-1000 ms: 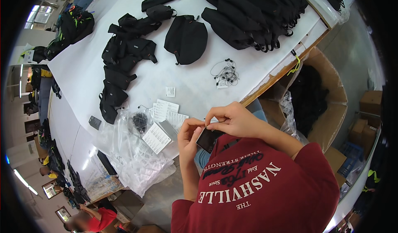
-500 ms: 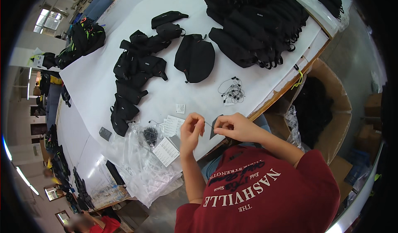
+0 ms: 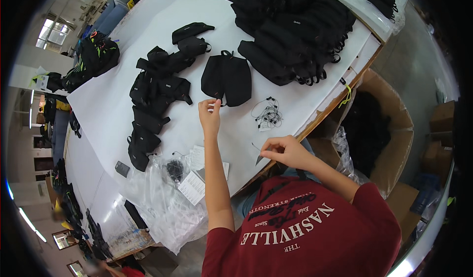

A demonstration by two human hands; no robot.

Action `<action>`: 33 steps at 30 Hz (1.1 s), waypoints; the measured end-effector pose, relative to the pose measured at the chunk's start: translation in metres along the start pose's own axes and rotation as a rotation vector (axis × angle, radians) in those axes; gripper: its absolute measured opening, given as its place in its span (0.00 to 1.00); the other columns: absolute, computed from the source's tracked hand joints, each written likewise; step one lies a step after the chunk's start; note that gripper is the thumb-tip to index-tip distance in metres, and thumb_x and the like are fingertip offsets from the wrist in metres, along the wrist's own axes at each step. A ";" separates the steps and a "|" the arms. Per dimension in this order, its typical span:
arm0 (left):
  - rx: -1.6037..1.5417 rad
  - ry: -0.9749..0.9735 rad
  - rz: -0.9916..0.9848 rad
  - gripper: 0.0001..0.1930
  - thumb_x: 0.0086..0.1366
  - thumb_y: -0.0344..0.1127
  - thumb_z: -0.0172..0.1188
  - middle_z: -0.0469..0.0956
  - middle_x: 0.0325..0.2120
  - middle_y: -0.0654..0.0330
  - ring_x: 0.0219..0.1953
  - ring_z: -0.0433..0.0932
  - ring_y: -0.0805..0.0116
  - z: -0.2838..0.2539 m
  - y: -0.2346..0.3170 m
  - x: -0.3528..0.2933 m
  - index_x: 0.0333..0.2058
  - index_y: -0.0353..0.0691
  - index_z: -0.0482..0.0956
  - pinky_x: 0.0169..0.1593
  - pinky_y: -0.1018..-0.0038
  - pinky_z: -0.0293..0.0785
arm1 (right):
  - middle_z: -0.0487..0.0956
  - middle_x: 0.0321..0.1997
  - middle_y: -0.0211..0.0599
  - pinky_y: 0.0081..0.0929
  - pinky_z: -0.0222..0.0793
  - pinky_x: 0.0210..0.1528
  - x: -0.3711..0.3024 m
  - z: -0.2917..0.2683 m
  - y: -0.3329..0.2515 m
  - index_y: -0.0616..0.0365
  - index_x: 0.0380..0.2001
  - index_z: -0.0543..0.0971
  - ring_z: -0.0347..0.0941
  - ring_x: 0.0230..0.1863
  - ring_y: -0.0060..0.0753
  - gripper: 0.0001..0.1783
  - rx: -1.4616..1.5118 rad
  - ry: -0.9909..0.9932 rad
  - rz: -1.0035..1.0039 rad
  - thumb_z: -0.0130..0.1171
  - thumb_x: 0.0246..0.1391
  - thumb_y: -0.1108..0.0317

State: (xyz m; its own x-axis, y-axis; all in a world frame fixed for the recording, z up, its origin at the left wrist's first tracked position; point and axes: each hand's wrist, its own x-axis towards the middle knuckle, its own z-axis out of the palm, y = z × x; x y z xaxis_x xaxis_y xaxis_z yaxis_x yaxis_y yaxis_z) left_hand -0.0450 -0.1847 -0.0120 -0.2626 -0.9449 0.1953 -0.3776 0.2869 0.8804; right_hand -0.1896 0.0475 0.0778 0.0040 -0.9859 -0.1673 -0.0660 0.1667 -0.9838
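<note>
A flat black zip pouch (image 3: 236, 82) lies on the white table in front of me. My left hand (image 3: 210, 117) reaches out to its near end and pinches the edge by the small loop there. Close to the table's front edge, my right hand (image 3: 283, 150) holds a dark hang tag (image 3: 259, 159) with its thin cord sticking up between thumb and fingers. A tangle of black tag cords (image 3: 269, 114) rests between the pouch and my right hand. Beside my left forearm are printed white cards (image 3: 192, 187) and a bundle of black cords (image 3: 175, 169).
Black pouches (image 3: 160, 87) run in a loose row on the left, and a large pile of them (image 3: 300, 35) fills the far right. Clear plastic bags (image 3: 162, 213) hang over the front edge. An open cardboard box (image 3: 401, 129) with black items stands beyond the table's right edge.
My left hand has left the tag cord and gone forward to the pouch, which has turned and shifted slightly. My right hand stays near the edge with the tag.
</note>
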 end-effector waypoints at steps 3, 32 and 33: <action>-0.171 -0.125 -0.045 0.10 0.61 0.36 0.61 0.76 0.30 0.64 0.30 0.72 0.75 -0.011 0.045 -0.037 0.34 0.35 0.76 0.34 0.78 0.68 | 0.61 0.11 0.21 0.20 0.49 0.20 0.008 0.004 0.010 0.58 0.28 0.79 0.52 0.16 0.13 0.07 -0.013 0.291 0.059 0.61 0.52 0.66; -0.436 -0.175 -0.538 0.07 0.55 0.23 0.62 0.67 0.24 0.71 0.27 0.64 0.83 -0.032 0.068 -0.172 0.34 0.34 0.79 0.30 0.86 0.61 | 0.73 0.21 0.30 0.29 0.66 0.25 0.022 0.018 0.025 0.53 0.28 0.81 0.72 0.23 0.36 0.05 -0.615 0.103 -0.301 0.61 0.45 0.67; -0.445 -0.161 -0.511 0.06 0.56 0.24 0.62 0.67 0.24 0.70 0.27 0.65 0.83 -0.032 0.067 -0.174 0.34 0.34 0.80 0.30 0.86 0.61 | 0.73 0.21 0.30 0.29 0.66 0.25 0.022 0.019 0.026 0.53 0.28 0.81 0.72 0.23 0.36 0.05 -0.614 0.103 -0.303 0.61 0.45 0.67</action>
State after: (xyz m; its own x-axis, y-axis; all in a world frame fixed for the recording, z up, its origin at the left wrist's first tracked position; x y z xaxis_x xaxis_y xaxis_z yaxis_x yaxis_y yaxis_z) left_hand 0.0032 -0.0062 0.0271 -0.2900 -0.8996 -0.3266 -0.0981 -0.3115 0.9452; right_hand -0.1719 0.0305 0.0473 0.0181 -0.9892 0.1458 -0.6299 -0.1245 -0.7667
